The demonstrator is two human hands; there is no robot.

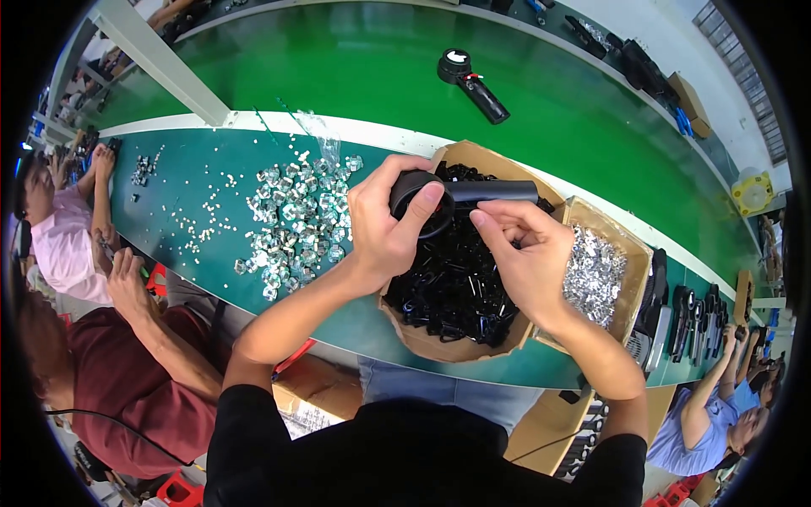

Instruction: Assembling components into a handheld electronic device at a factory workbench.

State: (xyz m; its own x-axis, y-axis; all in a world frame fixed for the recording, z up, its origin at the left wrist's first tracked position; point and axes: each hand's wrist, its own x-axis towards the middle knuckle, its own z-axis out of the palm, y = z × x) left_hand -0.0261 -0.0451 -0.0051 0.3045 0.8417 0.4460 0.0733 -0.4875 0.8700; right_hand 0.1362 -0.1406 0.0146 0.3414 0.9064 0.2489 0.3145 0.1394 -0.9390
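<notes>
My left hand (pixel 393 215) is wrapped around the round, hollow head of a black hair dryer housing (pixel 498 191), thumb across its rim. The tubular handle points right, above an open cardboard box (pixel 448 348) of small black plastic parts (pixel 456 283). Close below the handle, my right hand (pixel 530 258) has thumb and fingers drawn together in a pinch. Whatever those fingertips hold, if anything, is too small to make out. To the right of the black parts stands a second box (pixel 639 262), filled with small silvery metal pieces (pixel 596 275).
Many small shiny components (pixel 296 224) lie loose left of the boxes. A similar black unit (pixel 473 84) rests on the green conveyor belt (pixel 338 68) beyond. Black handled units (pixel 697 317) line the bench at right. Co-workers sit on both sides, one in a maroon shirt (pixel 135 389).
</notes>
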